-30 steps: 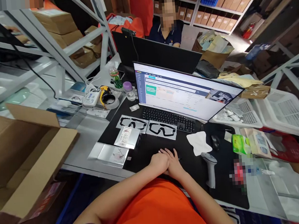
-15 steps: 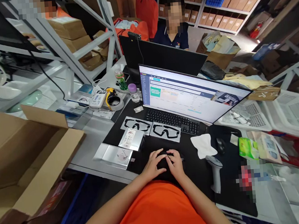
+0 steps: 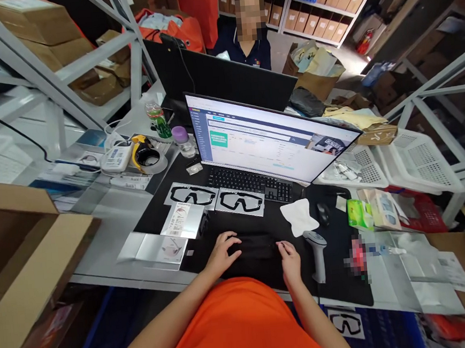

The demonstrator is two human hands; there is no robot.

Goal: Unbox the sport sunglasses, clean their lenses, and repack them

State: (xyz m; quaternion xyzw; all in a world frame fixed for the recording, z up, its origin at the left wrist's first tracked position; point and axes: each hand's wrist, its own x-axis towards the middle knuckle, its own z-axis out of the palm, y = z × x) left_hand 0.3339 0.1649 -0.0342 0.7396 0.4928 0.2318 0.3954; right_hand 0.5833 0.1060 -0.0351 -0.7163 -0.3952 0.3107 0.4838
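A black cloth pouch lies on the black desk mat, hard to tell apart from it. My left hand rests at the pouch's left end, fingers stretched and spread. With thumb and fingertips closed, my right hand pinches the pouch's right end; a cord there is too small to make out. Behind it, two cards printed with black goggle outlines lie before the keyboard. Left of my hands are a silver labelled box and an opened silver box.
A lit monitor stands behind the keyboard. To the right lie a white cloth, a mouse and a barcode scanner. An open cardboard box is at the left. Tape sits left of the monitor. A person is across the desk.
My hands have moved apart from fingertips nearly touching; the right hand has shifted rightward and now pinches the pouch end, so the pouch shows between them. The whole view has shifted.
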